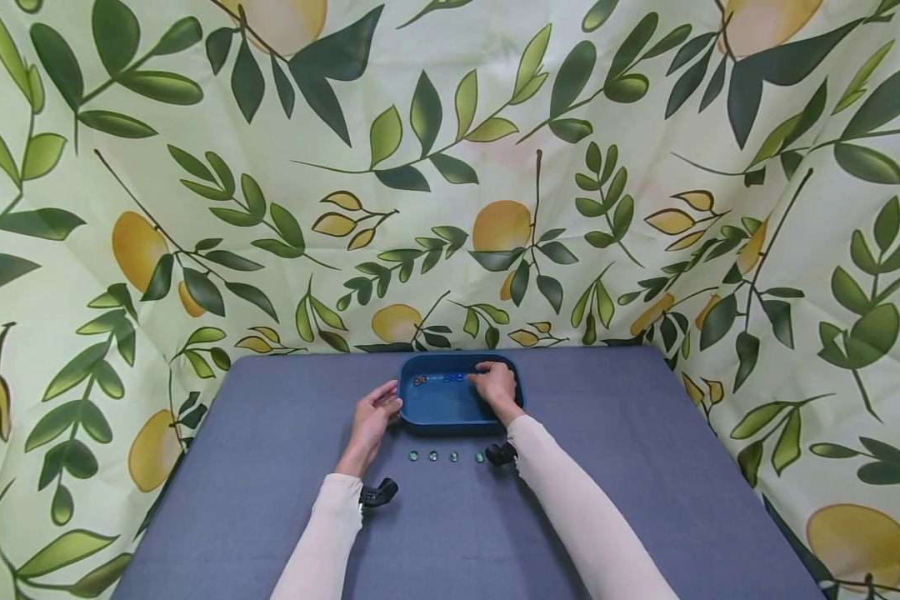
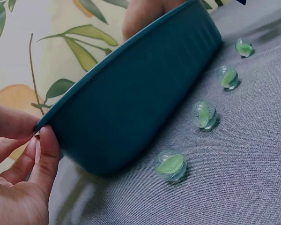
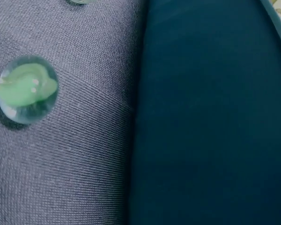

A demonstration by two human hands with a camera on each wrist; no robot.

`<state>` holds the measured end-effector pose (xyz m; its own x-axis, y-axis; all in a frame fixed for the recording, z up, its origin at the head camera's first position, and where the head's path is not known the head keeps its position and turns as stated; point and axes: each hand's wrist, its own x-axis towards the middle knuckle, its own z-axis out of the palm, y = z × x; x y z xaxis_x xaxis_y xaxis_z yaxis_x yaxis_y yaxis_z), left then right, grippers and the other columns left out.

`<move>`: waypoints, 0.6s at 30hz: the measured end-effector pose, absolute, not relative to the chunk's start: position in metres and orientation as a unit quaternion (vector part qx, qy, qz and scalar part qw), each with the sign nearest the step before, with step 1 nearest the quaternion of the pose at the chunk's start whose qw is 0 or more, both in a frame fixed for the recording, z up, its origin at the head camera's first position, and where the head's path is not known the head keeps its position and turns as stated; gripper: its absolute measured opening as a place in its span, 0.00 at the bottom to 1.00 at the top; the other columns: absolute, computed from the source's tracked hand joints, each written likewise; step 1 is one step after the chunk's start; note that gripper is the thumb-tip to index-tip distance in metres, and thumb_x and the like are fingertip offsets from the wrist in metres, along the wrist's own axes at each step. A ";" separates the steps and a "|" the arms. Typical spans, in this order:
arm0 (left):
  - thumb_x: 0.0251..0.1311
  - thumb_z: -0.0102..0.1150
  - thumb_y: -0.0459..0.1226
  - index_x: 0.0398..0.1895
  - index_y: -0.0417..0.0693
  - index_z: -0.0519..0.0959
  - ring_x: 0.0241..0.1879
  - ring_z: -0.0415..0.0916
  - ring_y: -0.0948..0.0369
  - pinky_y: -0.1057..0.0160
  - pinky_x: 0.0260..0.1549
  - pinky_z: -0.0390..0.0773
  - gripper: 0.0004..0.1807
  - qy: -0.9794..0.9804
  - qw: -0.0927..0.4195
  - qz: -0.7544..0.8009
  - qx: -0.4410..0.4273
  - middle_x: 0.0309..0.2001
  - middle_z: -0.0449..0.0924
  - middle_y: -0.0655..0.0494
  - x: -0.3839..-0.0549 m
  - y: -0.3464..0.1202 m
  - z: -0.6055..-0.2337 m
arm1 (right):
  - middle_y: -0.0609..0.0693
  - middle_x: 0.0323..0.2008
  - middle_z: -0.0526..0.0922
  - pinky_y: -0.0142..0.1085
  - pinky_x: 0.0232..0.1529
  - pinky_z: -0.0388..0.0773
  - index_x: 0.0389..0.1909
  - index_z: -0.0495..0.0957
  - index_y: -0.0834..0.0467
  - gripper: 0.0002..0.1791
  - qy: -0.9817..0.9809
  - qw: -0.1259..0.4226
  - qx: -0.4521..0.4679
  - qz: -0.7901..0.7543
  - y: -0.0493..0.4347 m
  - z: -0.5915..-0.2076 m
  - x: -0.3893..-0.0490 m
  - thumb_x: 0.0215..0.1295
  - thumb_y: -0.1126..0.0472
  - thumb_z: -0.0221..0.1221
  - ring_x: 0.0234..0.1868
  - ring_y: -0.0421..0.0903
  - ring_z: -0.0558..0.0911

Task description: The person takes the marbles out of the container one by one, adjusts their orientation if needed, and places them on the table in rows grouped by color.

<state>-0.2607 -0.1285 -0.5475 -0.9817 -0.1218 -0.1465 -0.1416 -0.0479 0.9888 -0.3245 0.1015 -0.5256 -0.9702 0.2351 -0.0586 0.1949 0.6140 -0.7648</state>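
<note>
A blue plastic bin (image 1: 450,429) stands on the table, its side wall (image 2: 126,98) large in the left wrist view. My left hand (image 1: 371,419) pinches the rim at its left end between thumb and fingers. Over the bin's right part reaches my right hand (image 1: 497,387), fingertips close to a short row of blue marbles (image 1: 453,377) inside; whether it holds one is too small to tell. Brownish-orange marbles (image 1: 420,381) lie farther left in the bin. Clear marbles with green swirls, such as this green marble (image 2: 170,165), form a row before the bin.
Grey-blue cloth covers the table (image 1: 285,450). Behind and at both sides hangs a curtain (image 1: 450,275) printed with leaves and fruit. In the right wrist view, one green marble (image 3: 28,89) lies near the bin's wall (image 3: 206,122); the right hand is out of that view.
</note>
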 end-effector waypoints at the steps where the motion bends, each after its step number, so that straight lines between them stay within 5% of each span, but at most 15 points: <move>1: 0.65 0.57 0.29 0.65 0.42 0.73 0.49 0.76 0.61 0.69 0.37 0.78 0.24 0.690 0.006 0.718 -0.094 0.60 0.74 0.40 -0.261 -0.128 -0.547 | 0.55 0.54 0.84 0.50 0.55 0.76 0.51 0.84 0.55 0.18 -0.896 0.021 -0.124 0.426 0.102 -0.526 -0.325 0.59 0.55 0.67 0.53 0.57 0.81; 18: 0.66 0.55 0.29 0.67 0.41 0.71 0.51 0.75 0.61 0.67 0.40 0.78 0.25 0.694 0.008 0.714 -0.092 0.63 0.72 0.38 -0.260 -0.128 -0.547 | 0.54 0.51 0.85 0.51 0.59 0.74 0.45 0.87 0.53 0.13 -0.898 0.019 -0.154 0.411 0.105 -0.536 -0.332 0.59 0.58 0.67 0.55 0.57 0.80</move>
<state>-0.2601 -0.1278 -0.5466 -0.9830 -0.1158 -0.1424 -0.1392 -0.0358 0.9896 -0.3319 0.1045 -0.5358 -0.9517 0.2928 -0.0929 0.2616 0.6139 -0.7448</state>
